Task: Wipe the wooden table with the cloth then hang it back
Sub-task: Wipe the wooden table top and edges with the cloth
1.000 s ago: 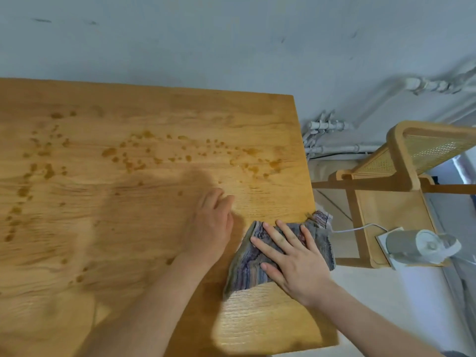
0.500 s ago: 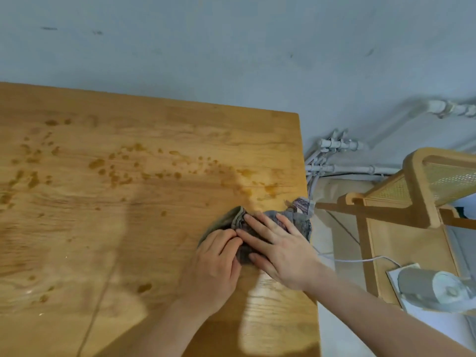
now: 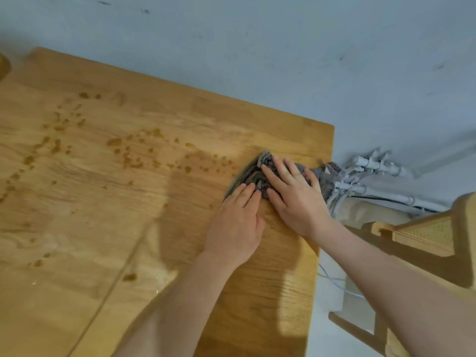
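Note:
A grey striped cloth (image 3: 253,173) lies bunched on the wooden table (image 3: 108,228) near its far right corner. My right hand (image 3: 296,199) presses flat on top of the cloth with fingers spread. My left hand (image 3: 235,225) lies flat beside it, its fingertips touching the cloth's near edge. Brown splatter stains (image 3: 134,153) run across the table to the left of the cloth. Part of the cloth hangs over the right table edge.
White pipes (image 3: 365,176) run along the grey wall just right of the table corner. A wooden chair with a woven cane back (image 3: 425,235) stands to the right. A white cable (image 3: 334,279) runs by the table's right edge.
Both hands have pushed the cloth away from me toward the far right corner, and the cloth has bunched up. My left hand moved from the bare table onto the cloth's edge.

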The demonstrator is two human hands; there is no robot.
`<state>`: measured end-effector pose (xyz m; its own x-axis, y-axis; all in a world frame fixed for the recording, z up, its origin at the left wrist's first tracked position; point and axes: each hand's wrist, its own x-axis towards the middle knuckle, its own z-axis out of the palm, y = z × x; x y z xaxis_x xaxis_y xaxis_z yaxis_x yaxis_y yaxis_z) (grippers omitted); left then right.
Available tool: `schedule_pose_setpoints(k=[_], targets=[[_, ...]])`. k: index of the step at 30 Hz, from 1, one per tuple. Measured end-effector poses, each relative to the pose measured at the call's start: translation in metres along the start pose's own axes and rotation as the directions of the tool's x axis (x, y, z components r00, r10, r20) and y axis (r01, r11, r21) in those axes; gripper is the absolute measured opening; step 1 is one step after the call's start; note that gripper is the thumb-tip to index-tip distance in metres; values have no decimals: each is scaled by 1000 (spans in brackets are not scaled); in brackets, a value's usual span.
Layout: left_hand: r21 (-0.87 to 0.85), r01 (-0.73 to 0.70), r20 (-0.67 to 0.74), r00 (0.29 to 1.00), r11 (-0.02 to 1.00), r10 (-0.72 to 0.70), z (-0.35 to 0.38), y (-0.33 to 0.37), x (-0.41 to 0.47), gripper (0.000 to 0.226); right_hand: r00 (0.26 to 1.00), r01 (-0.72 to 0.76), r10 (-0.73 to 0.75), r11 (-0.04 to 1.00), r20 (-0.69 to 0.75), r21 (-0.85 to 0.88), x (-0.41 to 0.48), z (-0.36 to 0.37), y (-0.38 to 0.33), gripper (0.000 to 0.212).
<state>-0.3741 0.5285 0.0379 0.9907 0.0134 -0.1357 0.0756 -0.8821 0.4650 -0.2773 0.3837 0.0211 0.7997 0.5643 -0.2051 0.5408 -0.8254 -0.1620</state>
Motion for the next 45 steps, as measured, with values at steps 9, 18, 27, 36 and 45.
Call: schedule_pose_setpoints(k=[9,18,27,36,45], targets=[[-116,-33,-91,996,993,22,4,-12,-65,29,967,255,-256,964,2,-77,-102,13,-27,55],[-137,194,-282,932,971,-226,-17,-72,-169,27,975,-210,206,976,-81,-52,-32,18,-36,70],[-352,588,-505,535,728,-677,-21,-146,-276,15,987,152,-151,988,57,-14,-135,62,-193,60],[-951,222,181,-162,-214,-970,-36,-191,-247,42,754,656,-632,741,180,-145,-125,72,-231,55],[-915,362,42,-356,-180,-933,-27,-189,-220,50,870,493,-480,840,111,-229,-86,51,-208,66]])
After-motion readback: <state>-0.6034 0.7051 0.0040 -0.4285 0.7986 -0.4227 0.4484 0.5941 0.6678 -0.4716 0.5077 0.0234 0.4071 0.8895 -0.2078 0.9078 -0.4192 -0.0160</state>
